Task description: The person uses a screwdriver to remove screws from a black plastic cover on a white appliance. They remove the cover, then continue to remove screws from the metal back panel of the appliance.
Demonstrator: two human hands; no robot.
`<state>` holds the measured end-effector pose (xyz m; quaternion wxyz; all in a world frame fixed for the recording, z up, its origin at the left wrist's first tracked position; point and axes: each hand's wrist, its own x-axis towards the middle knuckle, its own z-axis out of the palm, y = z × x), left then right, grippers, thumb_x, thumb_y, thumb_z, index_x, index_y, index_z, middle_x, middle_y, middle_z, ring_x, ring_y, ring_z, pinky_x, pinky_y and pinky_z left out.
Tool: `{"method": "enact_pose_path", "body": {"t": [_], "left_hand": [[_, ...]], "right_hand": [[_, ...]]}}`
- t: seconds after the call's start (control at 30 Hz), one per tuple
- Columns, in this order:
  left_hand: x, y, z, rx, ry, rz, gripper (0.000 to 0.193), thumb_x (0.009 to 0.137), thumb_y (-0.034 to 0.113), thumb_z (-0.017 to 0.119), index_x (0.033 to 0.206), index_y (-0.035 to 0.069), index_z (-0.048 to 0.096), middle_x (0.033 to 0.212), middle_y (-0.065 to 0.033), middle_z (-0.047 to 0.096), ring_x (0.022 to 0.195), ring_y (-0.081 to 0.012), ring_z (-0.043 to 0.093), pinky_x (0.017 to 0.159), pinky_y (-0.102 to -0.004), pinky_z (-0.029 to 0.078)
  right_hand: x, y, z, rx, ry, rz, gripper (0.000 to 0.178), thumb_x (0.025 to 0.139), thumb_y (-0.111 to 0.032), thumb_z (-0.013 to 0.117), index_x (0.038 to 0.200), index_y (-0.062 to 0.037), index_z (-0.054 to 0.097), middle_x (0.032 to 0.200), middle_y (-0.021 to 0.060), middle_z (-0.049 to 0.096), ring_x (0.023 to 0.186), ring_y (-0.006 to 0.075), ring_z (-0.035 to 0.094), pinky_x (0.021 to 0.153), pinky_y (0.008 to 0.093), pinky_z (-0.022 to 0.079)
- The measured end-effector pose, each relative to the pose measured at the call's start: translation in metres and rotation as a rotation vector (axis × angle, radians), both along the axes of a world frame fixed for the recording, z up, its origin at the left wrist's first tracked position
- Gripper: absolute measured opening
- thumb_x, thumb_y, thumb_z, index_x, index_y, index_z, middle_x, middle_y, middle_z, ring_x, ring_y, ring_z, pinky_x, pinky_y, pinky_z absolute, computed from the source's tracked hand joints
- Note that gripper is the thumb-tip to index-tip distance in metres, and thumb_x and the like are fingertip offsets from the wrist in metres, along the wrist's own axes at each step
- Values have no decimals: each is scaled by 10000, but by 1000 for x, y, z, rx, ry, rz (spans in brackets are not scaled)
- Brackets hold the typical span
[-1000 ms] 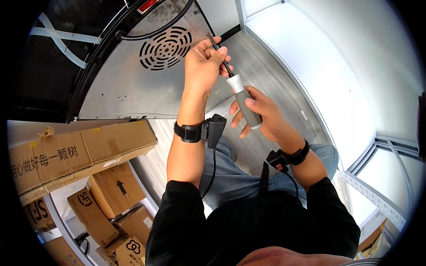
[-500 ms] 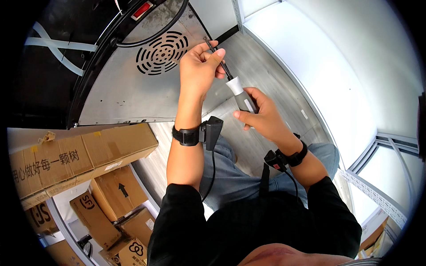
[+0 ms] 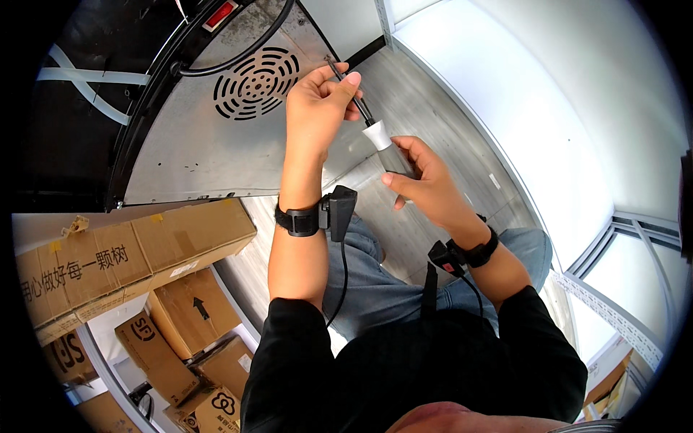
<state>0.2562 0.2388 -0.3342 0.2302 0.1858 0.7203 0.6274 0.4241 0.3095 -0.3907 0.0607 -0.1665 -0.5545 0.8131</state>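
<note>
My right hand (image 3: 427, 177) grips the grey handle of a screwdriver (image 3: 378, 136) with a white collar and a dark shaft. Up near the tip, the fingers of my left hand (image 3: 323, 105) are closed around that shaft. The tip meets the edge of a metal panel (image 3: 188, 155) on a black machine, close to its upper right corner. Whether a screw sits under the tip is too small to tell. A round vent (image 3: 258, 84) of curved slots lies in the panel, left of my left hand.
A black cable (image 3: 238, 63) loops over the panel, below a red switch (image 3: 219, 16). Cardboard boxes (image 3: 191, 314) stand at the lower left, some on a shelf. White shelving (image 3: 498, 94) runs along the right. Grey wood-look floor (image 3: 451, 119) lies beneath my hands.
The view has shifted slightly, so the machine and both hands sit a little further left and up. My right hand's fingers have moved slightly on the screwdriver handle; both grips remain.
</note>
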Motion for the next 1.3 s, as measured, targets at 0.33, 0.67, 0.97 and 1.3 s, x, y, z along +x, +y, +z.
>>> {"method": "enact_pose_path", "body": {"t": [0.33,0.67,0.97,1.3], "left_hand": [[-1,-1,0,43,-20,-3,260,875,60,589,1097,-73,561,721,-94,654,538,-104,584,482,-214,480],[2,3,2,100,-68,20,275,862,87,615,1069,-82,552,720,-105,658,517,-101,581,459,-212,477],[3,3,-4,58,14,26,257,874,122,613,1057,-55,584,751,-93,663,553,-121,610,477,-213,480],[3,4,0,59,-5,45,270,864,159,642,1038,-45,610,733,-88,665,517,-93,574,478,-207,477]], "right_hand": [[1,10,1,-471,27,135,513,846,-163,594,1286,7,392,928,100,581,785,163,625,481,232,485],[2,2,-8,-141,92,-50,465,840,-67,615,1253,-29,405,1064,89,535,773,98,565,513,226,489],[6,1,-6,-103,87,-89,475,830,-65,633,1247,-17,410,1041,79,529,761,86,543,495,219,454],[7,3,0,-401,140,-61,380,894,-119,543,1230,18,428,898,97,560,648,126,556,465,241,429]]}}
